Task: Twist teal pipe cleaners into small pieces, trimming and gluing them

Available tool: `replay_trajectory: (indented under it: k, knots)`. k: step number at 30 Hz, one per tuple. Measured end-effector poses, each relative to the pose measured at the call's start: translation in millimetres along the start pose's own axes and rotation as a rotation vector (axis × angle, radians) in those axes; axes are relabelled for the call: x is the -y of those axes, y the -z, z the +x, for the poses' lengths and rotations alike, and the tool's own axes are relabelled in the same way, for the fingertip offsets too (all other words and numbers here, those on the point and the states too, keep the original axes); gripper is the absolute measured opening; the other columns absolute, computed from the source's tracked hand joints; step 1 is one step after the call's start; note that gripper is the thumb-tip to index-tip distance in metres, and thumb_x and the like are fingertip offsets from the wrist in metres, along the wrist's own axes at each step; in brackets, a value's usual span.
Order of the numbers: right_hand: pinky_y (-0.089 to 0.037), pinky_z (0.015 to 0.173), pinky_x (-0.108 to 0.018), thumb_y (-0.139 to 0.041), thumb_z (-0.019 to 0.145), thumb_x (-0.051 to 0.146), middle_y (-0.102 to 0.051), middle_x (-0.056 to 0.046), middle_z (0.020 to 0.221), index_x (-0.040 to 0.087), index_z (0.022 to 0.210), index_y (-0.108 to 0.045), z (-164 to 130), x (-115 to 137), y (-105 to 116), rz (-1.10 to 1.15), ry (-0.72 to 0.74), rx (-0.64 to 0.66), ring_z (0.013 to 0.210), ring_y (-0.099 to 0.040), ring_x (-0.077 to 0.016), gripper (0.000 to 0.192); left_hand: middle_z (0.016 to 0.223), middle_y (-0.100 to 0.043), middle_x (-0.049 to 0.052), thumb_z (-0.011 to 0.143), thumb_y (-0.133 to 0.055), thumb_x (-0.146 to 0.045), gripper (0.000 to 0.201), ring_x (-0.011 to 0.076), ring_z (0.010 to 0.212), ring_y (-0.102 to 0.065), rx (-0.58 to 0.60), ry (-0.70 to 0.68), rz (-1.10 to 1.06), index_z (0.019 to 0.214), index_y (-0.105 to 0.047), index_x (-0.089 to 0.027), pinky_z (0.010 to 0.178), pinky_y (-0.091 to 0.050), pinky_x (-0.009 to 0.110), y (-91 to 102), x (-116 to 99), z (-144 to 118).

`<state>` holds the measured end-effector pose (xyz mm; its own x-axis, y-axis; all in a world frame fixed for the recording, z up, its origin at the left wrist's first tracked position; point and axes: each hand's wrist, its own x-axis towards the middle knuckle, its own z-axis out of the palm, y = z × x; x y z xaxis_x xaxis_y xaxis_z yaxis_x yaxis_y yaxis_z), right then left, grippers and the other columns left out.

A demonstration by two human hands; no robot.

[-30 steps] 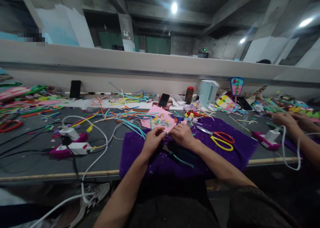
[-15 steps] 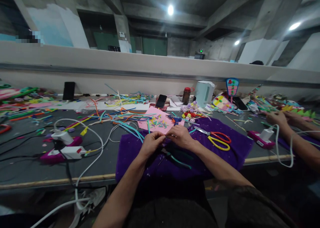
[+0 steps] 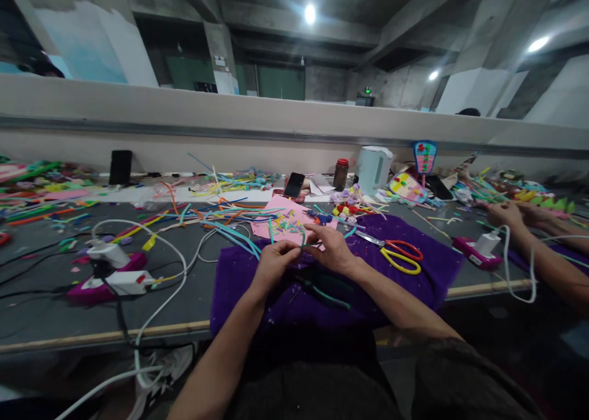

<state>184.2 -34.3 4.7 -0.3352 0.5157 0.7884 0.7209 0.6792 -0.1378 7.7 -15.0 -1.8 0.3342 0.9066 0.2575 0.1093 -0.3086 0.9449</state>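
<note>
A: Where is the green pipe cleaner?

B: Pinched between the left hand and right hand, over the purple cloth.

A: Advice?

B: Probably grip close and twist evenly; scissors lie right of the right hand.

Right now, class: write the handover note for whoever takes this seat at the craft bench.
Left hand and right hand pinch one thin green pipe-cleaner piece between their fingertips, above the purple cloth mat.
Red-and-yellow-handled scissors lie on the mat to the right; the pink paper sheet with cut bits lies just beyond the hands.
Done: many short bits cut.
Left: cannot tell.
</note>
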Motion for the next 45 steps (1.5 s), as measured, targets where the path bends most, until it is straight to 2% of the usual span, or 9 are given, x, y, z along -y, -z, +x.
replay_trajectory:
  k: [6, 9, 12, 16, 18, 23, 34, 39, 45]
  knots:
    - [-0.032, 0.091, -0.041, -0.057, 0.078, 0.027, -0.058, -0.007, 0.113, 0.024, 0.113, -0.051, -5, 8, 11, -0.270, 0.122, -0.158, 0.105, -0.049, -0.0219, 0.036, 0.058, -0.059, -0.001, 0.062, -0.067, -0.033, 0.023, 0.0066, 0.045, -0.048, 0.005, 0.264, -0.374, 0.071, -0.057, -0.014, 0.041, -0.030, 0.017, 5.8, -2, 3]
    - [-0.037, 0.085, -0.036, -0.055, 0.079, 0.021, -0.065, -0.004, 0.093, 0.024, 0.096, -0.060, -9, 8, 5, -0.178, 0.149, -0.047, 0.088, -0.056, -0.0173, 0.017, 0.057, -0.057, -0.001, 0.060, -0.069, -0.029, 0.024, 0.0058, 0.044, -0.049, -0.003, 0.325, -0.495, 0.072, -0.056, -0.013, 0.040, -0.030, 0.015, 8.1, -1, 4]
    - [-0.044, 0.069, -0.028, -0.053, 0.080, 0.020, -0.066, -0.003, 0.077, 0.020, 0.088, -0.062, -9, 4, -5, 0.053, 0.004, 0.056, 0.071, -0.058, -0.0138, 0.012, 0.056, -0.056, -0.002, 0.061, -0.068, -0.027, 0.022, 0.0046, 0.042, -0.048, 0.051, 0.354, -0.566, 0.072, -0.055, -0.013, 0.039, -0.031, 0.015, 9.5, 1, 3]
    - [-0.046, 0.054, -0.024, -0.055, 0.079, 0.025, -0.063, -0.005, 0.087, 0.019, 0.109, -0.055, -6, 2, -7, 0.268, -0.213, 0.008, 0.058, -0.054, -0.0106, 0.030, 0.054, -0.056, -0.002, 0.063, -0.067, -0.026, 0.020, 0.0039, 0.041, -0.047, 0.187, 0.391, -0.576, 0.070, -0.054, -0.013, 0.039, -0.032, 0.014, 9.1, 2, 1]
    - [-0.047, 0.054, -0.025, -0.057, 0.078, 0.027, -0.061, -0.007, 0.095, 0.020, 0.112, -0.053, -4, 4, -3, 0.295, -0.170, 0.008, 0.064, -0.056, -0.0116, 0.035, 0.052, -0.055, -0.002, 0.064, -0.067, -0.026, 0.019, 0.0036, 0.040, -0.046, 0.235, 0.393, -0.569, 0.069, -0.053, -0.013, 0.038, -0.031, 0.014, 8.6, 2, 0]
    - [-0.048, 0.073, -0.030, -0.054, 0.081, 0.025, -0.058, -0.007, 0.099, 0.021, 0.095, -0.062, -2, 7, 3, 0.205, 0.047, 0.040, 0.087, -0.057, -0.0160, 0.016, 0.049, -0.055, -0.002, 0.062, -0.067, -0.026, 0.020, 0.0036, 0.038, -0.045, 0.302, 0.428, -0.512, 0.067, -0.053, -0.014, 0.039, -0.030, 0.014, 8.2, 0, -2]
    - [-0.042, 0.065, -0.025, -0.047, 0.085, 0.027, -0.063, -0.005, 0.081, 0.020, 0.086, -0.063, -4, 9, 11, 0.073, 0.110, 0.174, 0.072, -0.056, -0.0137, 0.018, 0.053, -0.058, 0.000, 0.062, -0.067, -0.034, 0.025, 0.0065, 0.044, -0.049, 0.300, 0.249, -0.374, 0.069, -0.055, -0.013, 0.042, -0.028, 0.017, 5.1, 1, -5]
    - [-0.037, 0.056, -0.023, -0.048, 0.082, 0.026, -0.058, -0.003, 0.066, 0.016, 0.069, -0.060, -5, 12, 5, 0.110, -0.094, 0.153, 0.060, -0.052, -0.0122, 0.021, 0.055, -0.055, -0.001, 0.066, -0.063, -0.034, 0.022, 0.0088, 0.050, -0.049, 0.203, 0.046, -0.211, 0.069, -0.058, -0.013, 0.049, -0.035, 0.020, 0.8, -1, -7]
    - [-0.025, 0.040, -0.020, -0.056, 0.070, 0.035, -0.041, 0.005, 0.044, 0.017, 0.051, -0.045, -2, 12, -5, 0.603, -0.710, 0.163, 0.041, -0.034, -0.0066, 0.028, 0.076, -0.063, 0.004, 0.074, -0.053, -0.027, 0.013, 0.0163, 0.075, -0.054, -0.039, -0.298, 0.315, 0.075, -0.065, -0.020, 0.072, -0.038, 0.027, -6.5, -1, -12]
